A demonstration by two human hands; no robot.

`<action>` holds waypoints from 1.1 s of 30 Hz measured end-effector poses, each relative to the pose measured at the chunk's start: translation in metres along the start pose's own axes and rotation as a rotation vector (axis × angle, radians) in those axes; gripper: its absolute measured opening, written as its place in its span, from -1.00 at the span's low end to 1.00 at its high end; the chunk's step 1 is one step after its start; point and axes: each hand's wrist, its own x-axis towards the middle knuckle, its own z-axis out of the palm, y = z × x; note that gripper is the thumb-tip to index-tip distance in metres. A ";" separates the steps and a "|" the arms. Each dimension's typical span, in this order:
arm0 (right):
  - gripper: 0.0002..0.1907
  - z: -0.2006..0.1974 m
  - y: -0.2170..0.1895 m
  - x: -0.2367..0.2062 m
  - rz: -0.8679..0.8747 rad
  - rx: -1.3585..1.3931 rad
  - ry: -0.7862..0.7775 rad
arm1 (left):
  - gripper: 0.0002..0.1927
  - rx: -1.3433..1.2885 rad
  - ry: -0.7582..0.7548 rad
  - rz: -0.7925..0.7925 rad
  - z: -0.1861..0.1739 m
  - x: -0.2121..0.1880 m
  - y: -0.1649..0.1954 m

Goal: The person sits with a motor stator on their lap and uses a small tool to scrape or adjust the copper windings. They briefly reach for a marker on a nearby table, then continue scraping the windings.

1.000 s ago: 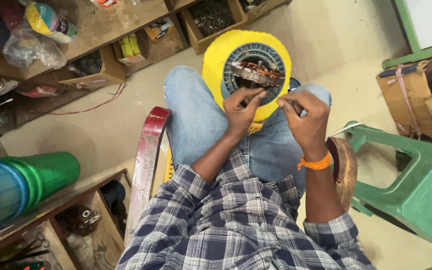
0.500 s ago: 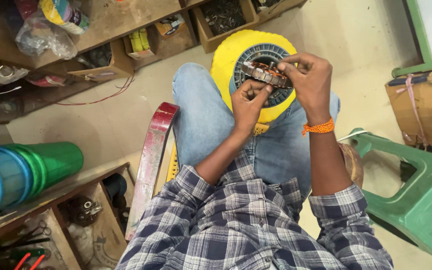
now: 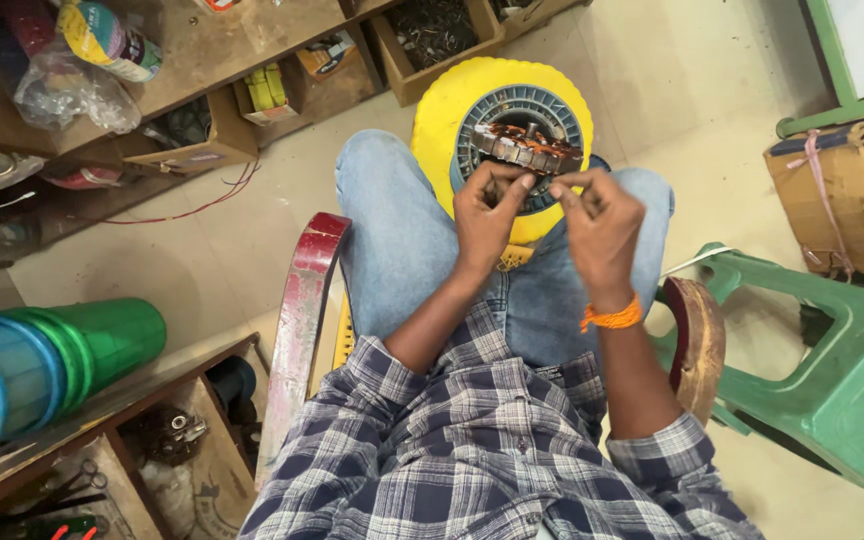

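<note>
A person sits in a chair with worn red armrests (image 3: pixel 297 310), legs in blue jeans, seen from above. At three to four o'clock stands a green plastic stool (image 3: pixel 832 360); at nine o'clock lie stacked plastic tumblers (image 3: pixel 42 360), green over blue over yellow, smooth and glossy. At eleven o'clock a rough wooden shelf (image 3: pixel 202 50) carries bags and small boxes.

At twelve o'clock, propped against the knees, is a yellow plastic fan housing (image 3: pixel 452 120), round with a scalloped rim, and seated in it a motor stator (image 3: pixel 524 140): a grey ribbed metal ring with copper-coloured windings at the centre. It looks heavy and rigid for its size, the laminated ring hard and safe to grip at the outer edge. The windings appear thin and easily nicked, best left untouched by anything but fingertips.

The left hand (image 3: pixel 487 215) rests at the stator's lower edge, fingers curled and pinched together on the winding area. The right hand (image 3: pixel 602 225), an orange thread bracelet (image 3: pixel 612 317) at the wrist, sits just beside it, thumb and forefinger nearly closed as if on a fine wire; whether anything is between them cannot be told.
</note>
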 end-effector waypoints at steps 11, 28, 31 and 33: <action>-0.91 0.001 0.000 -0.035 -0.086 -0.020 -0.013 | -0.78 0.462 -0.141 0.875 -0.013 0.011 0.007; -0.93 0.012 -0.014 0.072 -0.110 -0.046 -0.146 | -0.93 -0.158 0.048 0.105 0.007 -0.001 -0.015; -0.92 0.007 -0.004 0.075 0.003 0.086 -0.168 | -0.93 -0.147 0.038 0.069 0.008 0.001 -0.012; -0.91 -0.001 0.001 0.071 0.054 0.122 -0.150 | -0.92 -0.137 0.020 0.057 0.008 0.003 -0.011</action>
